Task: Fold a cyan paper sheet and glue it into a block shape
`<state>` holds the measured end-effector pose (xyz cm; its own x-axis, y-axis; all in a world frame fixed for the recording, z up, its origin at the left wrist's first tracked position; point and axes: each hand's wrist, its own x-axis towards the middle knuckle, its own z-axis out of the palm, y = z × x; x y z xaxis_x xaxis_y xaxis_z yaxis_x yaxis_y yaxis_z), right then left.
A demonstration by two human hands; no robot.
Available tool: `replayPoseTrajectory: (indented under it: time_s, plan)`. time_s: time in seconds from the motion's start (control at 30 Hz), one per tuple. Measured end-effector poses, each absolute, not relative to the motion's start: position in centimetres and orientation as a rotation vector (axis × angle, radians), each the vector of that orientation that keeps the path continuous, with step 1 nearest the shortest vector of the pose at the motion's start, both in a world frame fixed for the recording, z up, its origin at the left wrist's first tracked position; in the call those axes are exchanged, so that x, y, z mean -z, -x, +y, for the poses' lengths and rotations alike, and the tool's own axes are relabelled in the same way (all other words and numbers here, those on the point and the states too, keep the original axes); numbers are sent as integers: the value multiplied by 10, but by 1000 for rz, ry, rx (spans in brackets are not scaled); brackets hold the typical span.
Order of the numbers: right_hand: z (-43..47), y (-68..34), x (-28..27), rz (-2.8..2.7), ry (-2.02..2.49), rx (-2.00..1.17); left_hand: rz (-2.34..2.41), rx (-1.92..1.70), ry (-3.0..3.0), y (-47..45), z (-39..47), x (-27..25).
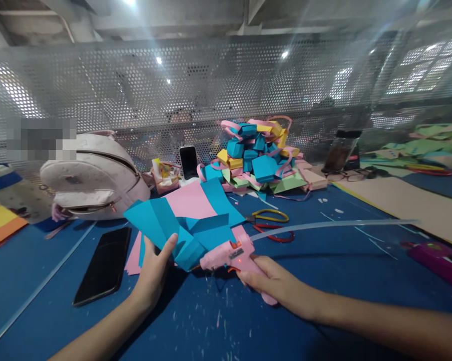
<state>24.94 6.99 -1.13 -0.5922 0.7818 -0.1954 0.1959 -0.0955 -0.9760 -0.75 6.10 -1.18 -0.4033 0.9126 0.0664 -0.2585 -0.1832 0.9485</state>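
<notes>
My right hand (267,281) is wrapped round the handle of a pink glue gun (226,254). From the back of the gun a long clear glue stick (323,225) sticks out to the right. The nozzle points left and meets the lower edge of a folded blue paper piece (188,245). My left hand (156,265) grips that piece at its left side, thumb on top and the other fingers hidden behind. Beneath and behind it lie pink paper (190,198) and more blue sheets (222,200).
Scissors (271,216) with yellow and red handles lie behind the gun. A black phone (103,265) rests at left, before a white backpack (94,175). Finished-looking paper boxes (256,150) are heaped at the back. Cardboard (406,200) and a purple pouch (440,260) are on the right.
</notes>
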Motion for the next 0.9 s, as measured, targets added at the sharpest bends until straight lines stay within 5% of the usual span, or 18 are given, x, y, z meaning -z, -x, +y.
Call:
replayPoseTrajectory:
  time_s: [0.9]
  plan:
    - [72,-264,8,-1724,1159,-1668,1327,-1643,-883,9,60,10]
